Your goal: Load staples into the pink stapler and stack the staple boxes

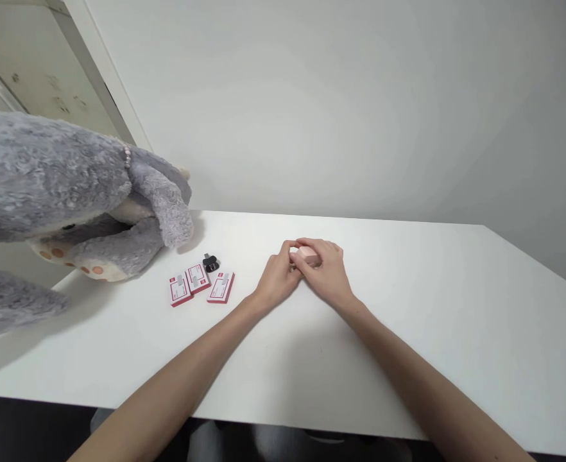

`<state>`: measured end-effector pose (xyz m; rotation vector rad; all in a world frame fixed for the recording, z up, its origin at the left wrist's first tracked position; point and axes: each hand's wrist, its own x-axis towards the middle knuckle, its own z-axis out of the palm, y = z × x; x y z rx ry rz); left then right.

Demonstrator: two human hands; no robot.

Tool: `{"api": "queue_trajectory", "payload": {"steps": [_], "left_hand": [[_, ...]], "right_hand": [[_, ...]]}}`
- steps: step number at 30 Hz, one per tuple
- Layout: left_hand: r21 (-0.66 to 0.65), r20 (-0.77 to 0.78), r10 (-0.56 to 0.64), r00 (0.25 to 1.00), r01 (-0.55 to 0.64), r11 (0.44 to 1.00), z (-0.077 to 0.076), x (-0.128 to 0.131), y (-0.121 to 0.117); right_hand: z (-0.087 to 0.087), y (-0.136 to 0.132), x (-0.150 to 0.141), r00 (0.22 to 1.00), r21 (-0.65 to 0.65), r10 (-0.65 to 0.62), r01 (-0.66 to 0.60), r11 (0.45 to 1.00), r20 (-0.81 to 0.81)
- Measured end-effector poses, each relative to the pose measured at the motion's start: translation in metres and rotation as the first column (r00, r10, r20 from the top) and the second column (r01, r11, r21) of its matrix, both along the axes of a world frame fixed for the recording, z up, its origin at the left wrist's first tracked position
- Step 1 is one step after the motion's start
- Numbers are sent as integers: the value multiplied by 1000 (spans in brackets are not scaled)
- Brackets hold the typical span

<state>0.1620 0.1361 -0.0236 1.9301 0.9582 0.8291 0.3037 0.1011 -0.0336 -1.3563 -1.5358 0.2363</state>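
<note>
A small pale pink block point(308, 255) is held between my two hands near the middle of the white table point(384, 359). My left hand point(278, 279) closes on its left side, with the fingers curled and partly hidden. Wrapped over the block's right side is my right hand point(330, 274), its thumb lying across the front. The hands touch each other at the thumbs and fingertips. What exactly the block is cannot be made out, since the fingers cover much of it.
Left of my hands lie red-and-white boxes, one point(221, 287) apart from a pair point(197, 278) set side by side. Small black items point(210, 262) sit just behind them. A large grey plush toy point(47, 173) leans over the table's left end. A white wall point(335, 115) stands behind.
</note>
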Motion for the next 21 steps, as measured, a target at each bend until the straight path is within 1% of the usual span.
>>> {"api": "queue_trajectory", "payload": {"steps": [3,8,14,18,21], "left_hand": [[16,-18,16,1000,-16,1000,0,0,0],[30,-7,11,1000,-11,1000,-1,1,1],[24,-29,34,999,-33,999,-5,2,3],[37,-64,49,997,-46,998,-4,4,-1],[14,-53,29,998,-28,1000,-1,5,-5]], "right_hand": [[1,0,3,999,23,3,-4,1000,40],[-3,4,16,973,37,67,-77,996,222],[-5,5,18,939,25,51,-63,998,339],[-3,3,16,939,39,27,-43,998,344],[-3,2,15,967,57,-15,1,998,256]]}}
